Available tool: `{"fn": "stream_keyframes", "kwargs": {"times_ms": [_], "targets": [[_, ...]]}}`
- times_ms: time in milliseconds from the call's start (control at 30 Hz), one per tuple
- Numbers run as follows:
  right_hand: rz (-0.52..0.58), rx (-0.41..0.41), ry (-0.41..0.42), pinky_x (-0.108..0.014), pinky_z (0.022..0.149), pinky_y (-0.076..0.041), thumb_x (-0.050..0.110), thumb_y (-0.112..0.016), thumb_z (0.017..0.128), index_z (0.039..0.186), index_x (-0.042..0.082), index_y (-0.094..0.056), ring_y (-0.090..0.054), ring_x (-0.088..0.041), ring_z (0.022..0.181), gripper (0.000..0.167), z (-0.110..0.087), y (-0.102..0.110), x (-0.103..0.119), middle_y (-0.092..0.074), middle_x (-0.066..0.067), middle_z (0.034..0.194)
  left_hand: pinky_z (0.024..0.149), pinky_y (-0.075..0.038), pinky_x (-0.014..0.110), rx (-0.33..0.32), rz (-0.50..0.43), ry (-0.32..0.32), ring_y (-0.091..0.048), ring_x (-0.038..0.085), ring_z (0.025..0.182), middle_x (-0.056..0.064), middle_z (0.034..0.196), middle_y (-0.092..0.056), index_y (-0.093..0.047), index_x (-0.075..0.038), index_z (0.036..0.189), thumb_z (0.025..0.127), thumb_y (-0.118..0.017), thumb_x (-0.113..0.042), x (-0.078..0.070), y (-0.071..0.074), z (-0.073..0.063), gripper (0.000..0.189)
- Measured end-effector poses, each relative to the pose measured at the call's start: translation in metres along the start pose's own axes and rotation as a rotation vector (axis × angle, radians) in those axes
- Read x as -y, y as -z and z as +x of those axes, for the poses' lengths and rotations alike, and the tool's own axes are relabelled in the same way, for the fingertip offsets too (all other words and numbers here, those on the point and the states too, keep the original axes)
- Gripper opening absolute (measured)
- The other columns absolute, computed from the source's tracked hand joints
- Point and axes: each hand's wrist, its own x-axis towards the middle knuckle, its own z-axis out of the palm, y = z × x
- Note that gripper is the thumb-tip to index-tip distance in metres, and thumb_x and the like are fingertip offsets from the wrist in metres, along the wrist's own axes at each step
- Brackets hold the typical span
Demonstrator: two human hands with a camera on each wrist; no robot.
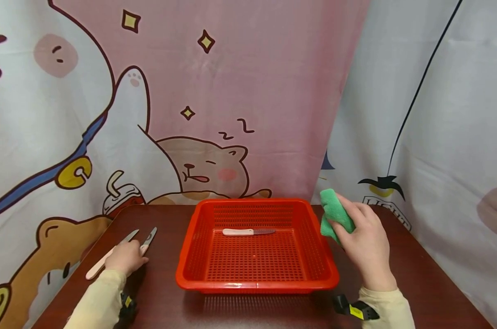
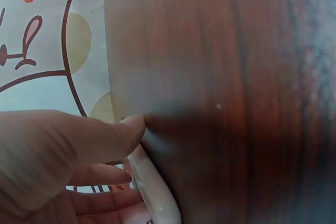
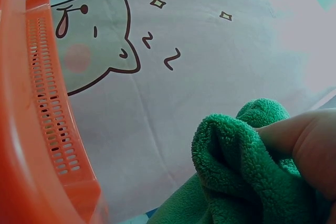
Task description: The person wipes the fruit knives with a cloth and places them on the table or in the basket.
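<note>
My left hand [image 1: 125,258] is low over the table's left side, with two pale-handled knives about it. One knife [image 1: 98,267] lies slantwise along the hand's left side. The blade of the other knife [image 1: 150,236] points away beyond the thumb; its handle is mostly hidden by the hand. In the left wrist view, thumb and fingers pinch a pale handle [image 2: 157,192]. My right hand [image 1: 367,242] grips a bunched green cloth [image 1: 335,214] above the right rim of a red plastic basket [image 1: 330,269]. Inside the basket lies a third knife [image 1: 238,232].
The dark wooden table [image 1: 421,283] carries the basket at its middle. A printed cartoon curtain [image 1: 273,91] hangs right behind the table's back edge and along both sides.
</note>
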Motion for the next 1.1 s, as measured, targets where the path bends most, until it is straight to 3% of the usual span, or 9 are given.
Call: {"fn": "stream_keyframes", "kwargs": {"times_ms": [167, 267, 433, 900, 1100], "targets": [[0.001, -0.002, 0.006, -0.056, 0.074, -0.045, 0.004, -0.082, 0.077, 0.137, 0.017, -0.061, -0.054, -0.036, 0.098, 0.064, 0.0003, 0.0003, 0.0004, -0.06, -0.017, 0.113, 0.063, -0.05, 0.055, -0.009, 0.01, -0.007, -0.06, 0.045, 0.076, 0.023, 0.082, -0.061, -0.063, 0.003, 0.087, 0.082, -0.076, -0.013, 0.0021, -0.0029, 0.0015, 0.022], [0.002, -0.002, 0.008, -0.056, 0.074, -0.045, 0.004, -0.082, 0.077, 0.137, 0.017, -0.061, -0.054, -0.036, 0.098, 0.064, 0.0004, 0.0006, 0.0006, -0.06, -0.017, 0.113, 0.063, -0.049, 0.059, 0.0, -0.002, 0.012, -0.059, 0.051, 0.08, 0.029, 0.087, -0.061, -0.063, 0.005, 0.091, 0.089, -0.068, -0.013, 0.0018, -0.0051, 0.0025, 0.018], [0.003, -0.006, 0.01, -0.057, 0.075, -0.045, 0.004, -0.082, 0.077, 0.136, 0.017, -0.061, -0.054, -0.036, 0.098, 0.064, 0.0005, 0.0016, 0.0009, -0.06, -0.017, 0.113, 0.064, -0.049, 0.06, 0.008, -0.008, 0.016, -0.06, 0.051, 0.082, 0.031, 0.09, -0.061, -0.061, 0.008, 0.095, 0.097, -0.056, -0.012, 0.0006, -0.0089, 0.0034, 0.021], [0.0, -0.006, -0.001, -0.056, 0.075, -0.045, 0.005, -0.082, 0.077, 0.136, 0.017, -0.062, -0.054, -0.036, 0.099, 0.063, 0.0, 0.0032, 0.0008, -0.06, -0.016, 0.114, 0.06, -0.048, 0.058, -0.005, -0.036, 0.055, -0.059, 0.051, 0.082, 0.037, 0.094, -0.057, -0.059, 0.01, 0.098, 0.086, -0.061, -0.007, -0.0027, -0.0067, 0.0006, 0.02], [0.004, -0.009, 0.004, -0.056, 0.075, -0.044, 0.004, -0.082, 0.077, 0.135, 0.016, -0.062, -0.054, -0.036, 0.098, 0.063, 0.0001, 0.0029, 0.0008, -0.06, -0.017, 0.113, 0.058, -0.047, 0.052, -0.07, -0.056, 0.004, -0.058, 0.043, 0.07, 0.033, 0.087, -0.053, -0.059, 0.009, 0.089, 0.082, -0.059, -0.003, -0.0031, -0.0012, 0.002, 0.014]]}}
